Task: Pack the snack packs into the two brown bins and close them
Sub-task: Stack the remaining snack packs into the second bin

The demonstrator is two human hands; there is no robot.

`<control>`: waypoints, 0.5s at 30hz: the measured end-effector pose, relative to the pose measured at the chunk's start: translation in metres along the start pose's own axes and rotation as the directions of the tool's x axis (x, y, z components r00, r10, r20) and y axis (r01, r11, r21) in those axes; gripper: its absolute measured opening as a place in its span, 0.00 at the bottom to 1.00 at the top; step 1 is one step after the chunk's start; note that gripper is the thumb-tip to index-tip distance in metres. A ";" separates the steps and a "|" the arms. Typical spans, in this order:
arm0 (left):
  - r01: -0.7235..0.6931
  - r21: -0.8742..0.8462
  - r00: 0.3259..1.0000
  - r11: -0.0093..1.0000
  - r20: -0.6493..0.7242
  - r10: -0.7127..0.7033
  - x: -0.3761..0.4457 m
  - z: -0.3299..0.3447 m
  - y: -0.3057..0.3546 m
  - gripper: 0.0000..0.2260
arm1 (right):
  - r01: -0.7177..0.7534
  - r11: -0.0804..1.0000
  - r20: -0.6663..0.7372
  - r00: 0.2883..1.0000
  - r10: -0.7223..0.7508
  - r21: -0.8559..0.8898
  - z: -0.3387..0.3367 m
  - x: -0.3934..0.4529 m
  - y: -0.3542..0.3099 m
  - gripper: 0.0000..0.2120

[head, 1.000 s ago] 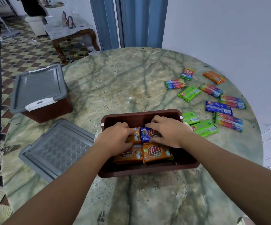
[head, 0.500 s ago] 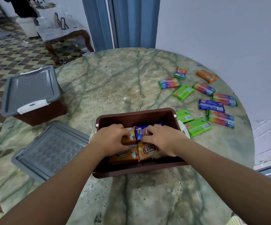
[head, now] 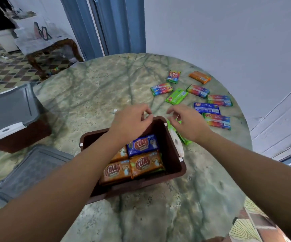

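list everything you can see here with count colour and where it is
open bin: 1, brown, near middle of the table, no lid on
packs in the bin: 4 showing, 1 blue and 3 orange, more may lie beneath
loose packs: 7 in full view, right far side of the table; 4 rainbow, 1 green, 1 orange, 1 blue
green packs by the bin: count unclear, mostly hidden by the right hand
closed bin: 1, brown with grey lid, left table edge
loose lid: 1, grey, left of the open bin
table: 1, green marble, round
side table: 1, far left
left hand: above the bin, empty
right hand: right of the bin's far corner, empty
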State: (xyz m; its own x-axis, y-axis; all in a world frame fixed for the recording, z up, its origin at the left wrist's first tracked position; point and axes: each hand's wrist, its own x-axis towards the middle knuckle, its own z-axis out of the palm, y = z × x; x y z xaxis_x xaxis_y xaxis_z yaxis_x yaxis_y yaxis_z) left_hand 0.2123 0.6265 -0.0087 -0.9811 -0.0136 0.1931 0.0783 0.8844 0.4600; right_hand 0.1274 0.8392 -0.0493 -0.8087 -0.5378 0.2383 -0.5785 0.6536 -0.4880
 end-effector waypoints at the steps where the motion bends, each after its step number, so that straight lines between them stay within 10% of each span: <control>1: -0.028 0.025 0.999 0.999 0.017 0.028 0.015 0.007 0.014 0.06 | -0.069 0.997 0.026 0.997 0.070 -0.026 -0.004 -0.001 0.016 0.11; 6: -0.123 0.238 0.972 0.963 0.223 0.069 0.076 0.063 0.063 0.11 | -0.264 0.942 0.296 0.901 0.318 -0.209 -0.018 -0.012 0.074 0.28; 15: -0.209 0.539 0.844 0.816 0.522 -0.128 0.119 0.129 0.075 0.14 | -0.012 0.912 0.582 0.767 0.271 -0.409 -0.007 -0.021 0.108 0.45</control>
State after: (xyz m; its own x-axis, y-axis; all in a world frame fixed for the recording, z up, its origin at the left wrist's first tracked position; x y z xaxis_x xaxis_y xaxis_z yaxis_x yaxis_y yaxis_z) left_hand 0.0787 0.7515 -0.0624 -0.9300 0.1185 -0.3480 0.1738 0.9759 -0.1323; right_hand 0.0818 0.9250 -0.1009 -0.7148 -0.5453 -0.4379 -0.5618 0.8206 -0.1047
